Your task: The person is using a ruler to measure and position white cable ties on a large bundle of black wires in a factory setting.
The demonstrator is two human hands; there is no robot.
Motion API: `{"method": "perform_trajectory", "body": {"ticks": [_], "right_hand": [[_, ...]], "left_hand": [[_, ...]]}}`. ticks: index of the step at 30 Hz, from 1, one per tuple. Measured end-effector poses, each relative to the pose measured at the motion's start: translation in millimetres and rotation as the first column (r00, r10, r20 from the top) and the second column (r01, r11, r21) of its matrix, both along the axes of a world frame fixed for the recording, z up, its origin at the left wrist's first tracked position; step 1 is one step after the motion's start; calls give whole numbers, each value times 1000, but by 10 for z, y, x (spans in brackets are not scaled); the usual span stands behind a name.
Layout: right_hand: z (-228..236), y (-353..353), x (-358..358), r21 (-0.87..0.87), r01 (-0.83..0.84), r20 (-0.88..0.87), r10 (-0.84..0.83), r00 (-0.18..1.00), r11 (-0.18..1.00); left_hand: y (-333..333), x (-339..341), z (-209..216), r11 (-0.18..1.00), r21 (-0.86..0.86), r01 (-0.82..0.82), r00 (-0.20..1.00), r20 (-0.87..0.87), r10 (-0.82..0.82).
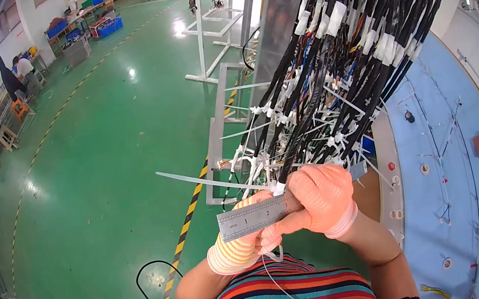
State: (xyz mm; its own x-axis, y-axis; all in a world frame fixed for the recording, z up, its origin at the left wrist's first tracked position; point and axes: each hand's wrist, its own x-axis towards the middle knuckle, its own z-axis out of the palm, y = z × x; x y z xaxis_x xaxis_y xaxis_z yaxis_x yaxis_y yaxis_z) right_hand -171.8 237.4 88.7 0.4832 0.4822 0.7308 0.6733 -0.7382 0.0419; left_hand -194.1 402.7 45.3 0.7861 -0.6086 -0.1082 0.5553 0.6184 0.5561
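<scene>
My right hand [323,199], in an orange-coated glove, is closed on a steel ruler [244,220], thumb on its front face. The ruler lies nearly level across both hands, its right end showing beyond the right hand. Behind it my left hand [237,255], in a striped knit glove, is closed around the lower end of a wire harness [280,183]; the ruler hides most of its fingers. A long white cable tie [207,180] sticks out leftward from just above the hands. A white loop [276,255] and a thin wire tail [278,283] hang below the left hand.
Thick bundles of black-wrapped harnesses [359,39] with white tags and cable ties hang at the right from a metal frame [272,33]. Right of them stands a blue board [436,138] with fixtures. Yellow-black tape [186,225] crosses the green floor. People sit at far-left workbenches.
</scene>
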Motion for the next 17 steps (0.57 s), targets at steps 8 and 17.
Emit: {"method": "perform_trajectory", "body": {"ticks": [8, 17], "right_hand": [[-72, -60, -3, 4, 79, -11, -79, 997, 997], [-10, -133, 76, -26, 29, -21, -30, 999, 999]], "left_hand": [[-14, 61, -43, 983, -56, 176, 984, 41, -174], [-25, 37, 11, 980, -77, 186, 981, -47, -190]]}}
